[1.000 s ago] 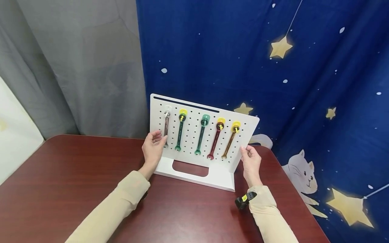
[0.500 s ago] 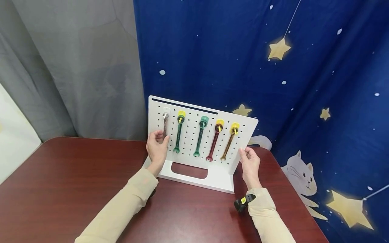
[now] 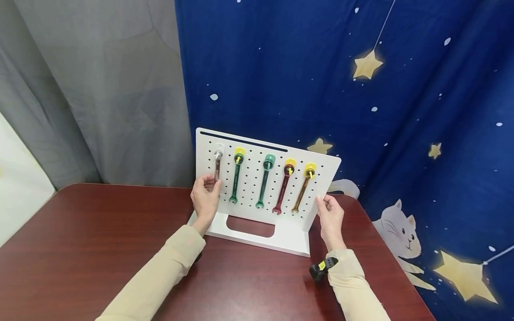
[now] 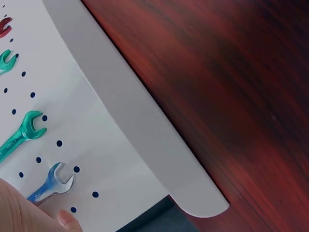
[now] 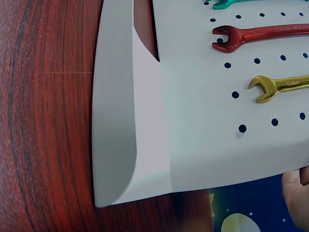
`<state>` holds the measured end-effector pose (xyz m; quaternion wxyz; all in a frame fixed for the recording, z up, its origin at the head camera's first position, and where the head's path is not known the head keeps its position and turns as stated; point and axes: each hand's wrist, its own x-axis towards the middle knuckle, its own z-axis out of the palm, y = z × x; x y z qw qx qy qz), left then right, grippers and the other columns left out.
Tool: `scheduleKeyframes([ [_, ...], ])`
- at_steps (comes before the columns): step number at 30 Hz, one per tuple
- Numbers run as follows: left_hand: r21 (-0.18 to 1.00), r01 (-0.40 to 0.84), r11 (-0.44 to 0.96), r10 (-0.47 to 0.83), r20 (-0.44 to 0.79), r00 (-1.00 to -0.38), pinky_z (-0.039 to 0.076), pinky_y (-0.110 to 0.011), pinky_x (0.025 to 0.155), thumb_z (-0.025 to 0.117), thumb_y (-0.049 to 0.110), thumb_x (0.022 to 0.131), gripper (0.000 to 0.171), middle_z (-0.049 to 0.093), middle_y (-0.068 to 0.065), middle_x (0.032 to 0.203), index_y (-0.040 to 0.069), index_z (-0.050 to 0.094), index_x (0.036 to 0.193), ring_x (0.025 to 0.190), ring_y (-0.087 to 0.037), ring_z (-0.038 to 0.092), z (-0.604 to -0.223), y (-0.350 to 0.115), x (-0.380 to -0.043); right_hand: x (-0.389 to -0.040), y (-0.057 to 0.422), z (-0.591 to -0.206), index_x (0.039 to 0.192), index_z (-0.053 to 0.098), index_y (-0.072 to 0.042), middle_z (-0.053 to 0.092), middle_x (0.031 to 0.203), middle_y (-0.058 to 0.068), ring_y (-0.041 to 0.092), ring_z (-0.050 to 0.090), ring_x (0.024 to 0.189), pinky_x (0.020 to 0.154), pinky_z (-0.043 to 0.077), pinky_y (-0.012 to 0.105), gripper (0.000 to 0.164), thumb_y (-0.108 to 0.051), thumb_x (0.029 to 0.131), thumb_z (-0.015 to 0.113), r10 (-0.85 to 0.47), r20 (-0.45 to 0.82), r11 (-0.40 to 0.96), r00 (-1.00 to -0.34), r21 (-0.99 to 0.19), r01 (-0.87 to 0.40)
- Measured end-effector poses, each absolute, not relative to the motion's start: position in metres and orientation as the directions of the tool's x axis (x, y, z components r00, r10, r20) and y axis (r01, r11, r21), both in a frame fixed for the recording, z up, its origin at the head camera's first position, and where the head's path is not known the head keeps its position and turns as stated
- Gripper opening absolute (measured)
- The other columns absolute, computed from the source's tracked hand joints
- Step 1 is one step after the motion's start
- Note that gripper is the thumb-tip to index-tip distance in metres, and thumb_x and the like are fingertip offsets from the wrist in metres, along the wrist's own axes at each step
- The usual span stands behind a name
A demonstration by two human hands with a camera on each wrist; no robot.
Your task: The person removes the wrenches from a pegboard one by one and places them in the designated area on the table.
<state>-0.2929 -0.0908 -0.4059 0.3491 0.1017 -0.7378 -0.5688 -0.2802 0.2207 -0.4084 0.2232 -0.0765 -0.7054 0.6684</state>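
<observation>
A: Which parts do the hands engage?

B: The left hand (image 3: pixel 205 198) has its thumb and fingers closed in a pinch on the silver wrench (image 3: pixel 217 167). The right hand (image 3: pixel 331 218) nips the right edge of the white pegboard (image 3: pixel 249 206) between thumb and curled fingers.

A: Where does the silver wrench lie?

B: Leftmost on the pegboard, its ring end up at a pale holder. In the left wrist view, its open end emerges beyond the hand, near the board's foot.

A: And its neighbours?

B: From left to right: a first green wrench (image 3: pixel 236 180), a second green wrench (image 3: pixel 263 185), a red wrench (image 3: pixel 283 189) and a gold wrench (image 3: pixel 303 191), all ring end up, well apart from one another.

A: What supports the board?

B: A flat white base (image 3: pixel 295 240) with a rounded cutout, resting on a glossy, red-brown, wood-grained table (image 3: pixel 88 249). A soft sheen marks the near part of the surface.

A: And the room?

B: Behind the table, a grey curtain (image 3: pixel 120 98) hangs at left in soft folds. Beside it, a deep blue curtain (image 3: pixel 273 76) bears printed yellow stars, white flecks and a pale cat (image 3: pixel 401 232).
</observation>
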Motion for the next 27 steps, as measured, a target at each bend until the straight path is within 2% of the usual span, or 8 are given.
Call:
scheduleKeyframes([
  [6, 0.898, 0.294, 0.327, -0.503, 0.429, -0.75, 0.046, -0.014, 0.069, 0.071, 0.012, 0.084, 0.021, 0.068, -0.015, 0.095, 0.002, 0.06, 0.098, 0.084, -0.023, 0.064, -0.407, -0.096, -0.291, -0.28, 0.219, -0.407, 0.105, 0.061, 0.001, 0.061, 0.075, -0.012, 0.007, 0.05, 0.07, 0.06, 0.044, 0.016, 0.023, -0.016, 0.091, 0.063, 0.405, 0.216, 0.097, -0.888, -0.976, -0.194],
  [10, 0.897, 0.311, 0.313, -0.464, 0.43, -0.775, 0.042, -0.003, 0.068, 0.072, 0.012, 0.083, 0.022, 0.067, -0.015, 0.093, 0.001, 0.061, 0.1, 0.083, -0.021, 0.064, -0.408, -0.101, -0.289, -0.28, 0.219, -0.407, 0.104, 0.062, 0.0, 0.061, 0.076, -0.011, 0.007, 0.051, 0.071, 0.062, 0.045, 0.016, 0.021, -0.016, 0.09, 0.063, 0.401, 0.209, 0.086, -0.892, -0.978, -0.19],
  [13, 0.906, 0.31, 0.288, -0.425, 0.411, -0.806, 0.044, -0.003, 0.067, 0.072, 0.012, 0.083, 0.023, 0.067, -0.015, 0.094, 0.002, 0.063, 0.102, 0.083, -0.02, 0.063, -0.406, -0.105, -0.286, -0.279, 0.219, -0.406, 0.104, 0.061, 0.001, 0.061, 0.075, -0.011, 0.006, 0.049, 0.068, 0.061, 0.045, 0.016, 0.021, -0.015, 0.091, 0.062, 0.397, 0.218, 0.068, -0.892, -0.976, -0.209],
  [18, 0.923, 0.285, 0.259, -0.364, 0.367, -0.856, 0.047, -0.007, 0.067, 0.071, 0.012, 0.084, 0.023, 0.067, -0.012, 0.096, 0.005, 0.065, 0.105, 0.08, -0.012, 0.061, -0.406, -0.111, -0.281, -0.28, 0.22, -0.406, 0.104, 0.059, 0.003, 0.059, 0.074, -0.011, 0.004, 0.044, 0.063, 0.058, 0.043, 0.017, 0.023, -0.016, 0.091, 0.062, 0.387, 0.23, 0.073, -0.893, -0.973, -0.219],
  [22, 0.937, 0.267, 0.223, -0.324, 0.33, -0.887, 0.048, -0.01, 0.067, 0.07, 0.015, 0.085, 0.025, 0.066, -0.011, 0.098, 0.006, 0.065, 0.107, 0.078, -0.004, 0.06, -0.406, -0.115, -0.276, -0.28, 0.22, -0.406, 0.105, 0.06, 0.002, 0.06, 0.073, -0.013, 0.004, 0.046, 0.064, 0.058, 0.043, 0.016, 0.024, -0.017, 0.091, 0.062, 0.392, 0.227, 0.082, -0.892, -0.974, -0.211],
  [27, 0.956, 0.243, 0.163, -0.28, 0.281, -0.918, 0.054, -0.016, 0.07, 0.069, 0.014, 0.086, 0.026, 0.065, -0.015, 0.1, 0.004, 0.064, 0.11, 0.077, 0.0, 0.06, -0.404, -0.119, -0.267, -0.28, 0.22, -0.407, 0.104, 0.06, 0.002, 0.061, 0.073, -0.015, 0.003, 0.048, 0.066, 0.057, 0.042, 0.014, 0.023, -0.017, 0.091, 0.063, 0.4, 0.219, 0.075, -0.89, -0.976, -0.206],
])
